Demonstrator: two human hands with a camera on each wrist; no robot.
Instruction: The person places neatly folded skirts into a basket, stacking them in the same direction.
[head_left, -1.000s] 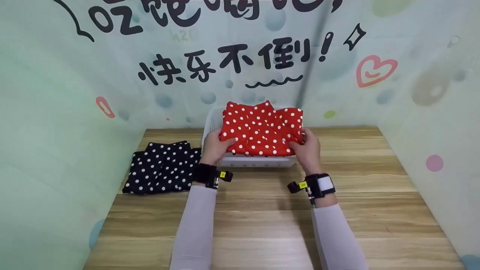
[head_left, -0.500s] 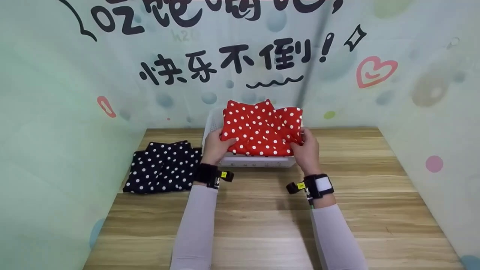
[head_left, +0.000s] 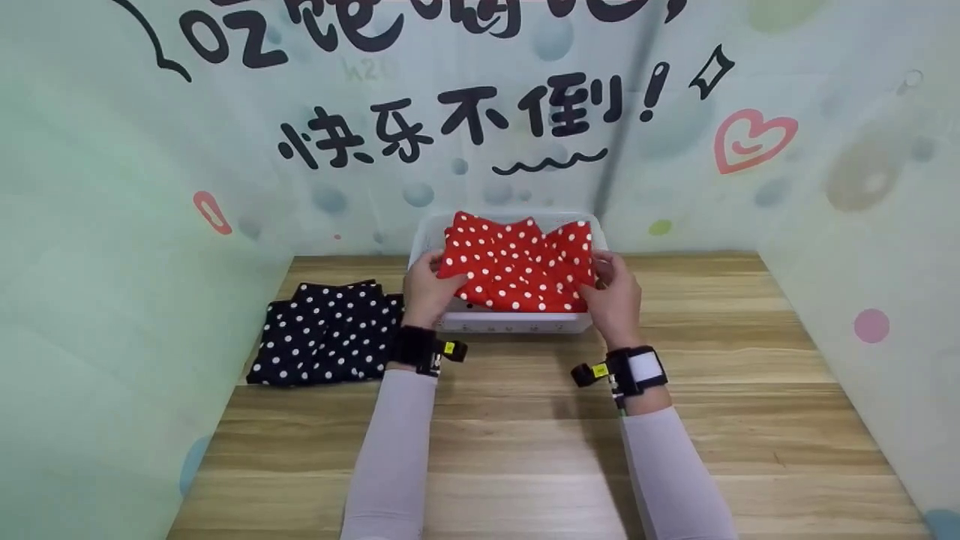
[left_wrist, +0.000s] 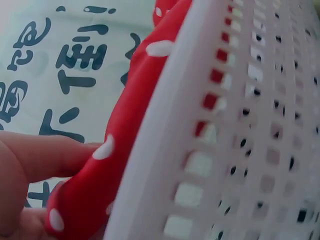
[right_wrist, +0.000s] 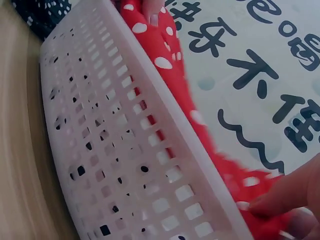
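In the head view a folded red cloth (head_left: 517, 262) with white dots lies over the opening of a white perforated plastic basket (head_left: 517, 322). My left hand (head_left: 431, 289) pinches its left edge, thumb on top. At the opposite edge my right hand (head_left: 615, 296) grips it the same way. The left wrist view has the cloth (left_wrist: 132, 100) dipping behind the basket's rim, with red showing through the upper holes. From the right wrist, the thumb (right_wrist: 282, 197) presses on the cloth just inside the rim. Dark spots show through the basket's lower holes.
A folded black cloth (head_left: 326, 334) with white dots lies on the wooden table (head_left: 525, 450), left of the basket. Behind the basket rises a printed backdrop (head_left: 360, 217) with large black lettering, and pale side walls flank the table.
The red cloth has sunk lower into the basket and its right side has drawn slightly inward, so the back rim now shows. Both hands keep their grip; the black cloth has not moved.
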